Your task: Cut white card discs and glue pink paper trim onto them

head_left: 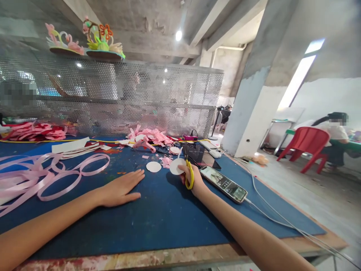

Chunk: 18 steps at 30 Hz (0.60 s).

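My left hand (121, 189) lies flat on the blue mat (158, 222), fingers stretched out, holding nothing. In my right hand (194, 178) are yellow-handled scissors (190, 175), their dark blades pointing away from me. The same hand pinches a white paper disc (176, 166) between its fingers. Another white disc (153, 166) rests on the mat between my two hands. Small pink pieces (166, 162) lie just behind the discs. A phone (224, 183) with a lit screen and a cable lies right of my right hand.
Pink ribbon (93, 165) loops over the left side. Behind are stacked card strips (76, 148), a pink glue gun (144, 144), a pink pile (152, 135) and a dark tablet (200, 155). A perforated metal screen (146, 98) stands at the back. A person sits on a red chair (306, 145) at right.
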Motion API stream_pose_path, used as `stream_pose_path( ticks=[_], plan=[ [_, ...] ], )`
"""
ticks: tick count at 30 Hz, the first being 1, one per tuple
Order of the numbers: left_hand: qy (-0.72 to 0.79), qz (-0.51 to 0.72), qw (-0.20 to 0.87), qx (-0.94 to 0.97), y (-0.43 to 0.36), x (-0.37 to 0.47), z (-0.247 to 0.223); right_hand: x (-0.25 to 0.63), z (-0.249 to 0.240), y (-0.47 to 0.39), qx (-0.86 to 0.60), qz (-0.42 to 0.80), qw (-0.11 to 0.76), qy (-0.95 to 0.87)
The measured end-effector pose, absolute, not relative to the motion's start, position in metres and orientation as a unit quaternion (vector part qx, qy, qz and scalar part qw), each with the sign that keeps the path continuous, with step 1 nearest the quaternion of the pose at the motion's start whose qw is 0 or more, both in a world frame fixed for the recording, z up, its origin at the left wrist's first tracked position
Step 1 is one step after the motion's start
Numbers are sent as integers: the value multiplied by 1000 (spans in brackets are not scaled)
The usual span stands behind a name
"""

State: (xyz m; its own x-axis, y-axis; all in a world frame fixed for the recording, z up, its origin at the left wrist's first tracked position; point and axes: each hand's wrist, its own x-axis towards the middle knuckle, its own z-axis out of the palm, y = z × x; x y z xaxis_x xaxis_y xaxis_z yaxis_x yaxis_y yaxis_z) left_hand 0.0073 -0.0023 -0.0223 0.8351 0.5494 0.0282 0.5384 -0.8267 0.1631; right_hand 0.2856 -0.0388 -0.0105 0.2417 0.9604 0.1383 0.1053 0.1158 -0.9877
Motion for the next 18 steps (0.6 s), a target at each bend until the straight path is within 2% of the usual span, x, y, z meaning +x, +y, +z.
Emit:
stream_pose_path(
  ticks=[4, 13, 16, 18],
  plan=[
    [195, 19, 87, 977, -39, 19, -14, 286, -11, -38, -547, 390, 579, -462],
    [-5, 15, 215, 977, -100, 77, 3, 285, -11, -34, -551, 412, 579, -437],
    [-100, 14, 342, 934, -115, 95, -2, 286, -13, -34, -549, 412, 579, -440],
    [-100, 11, 452, 886, -116, 100, 1, 287, -14, -34, -547, 410, 579, -445]
  ],
)
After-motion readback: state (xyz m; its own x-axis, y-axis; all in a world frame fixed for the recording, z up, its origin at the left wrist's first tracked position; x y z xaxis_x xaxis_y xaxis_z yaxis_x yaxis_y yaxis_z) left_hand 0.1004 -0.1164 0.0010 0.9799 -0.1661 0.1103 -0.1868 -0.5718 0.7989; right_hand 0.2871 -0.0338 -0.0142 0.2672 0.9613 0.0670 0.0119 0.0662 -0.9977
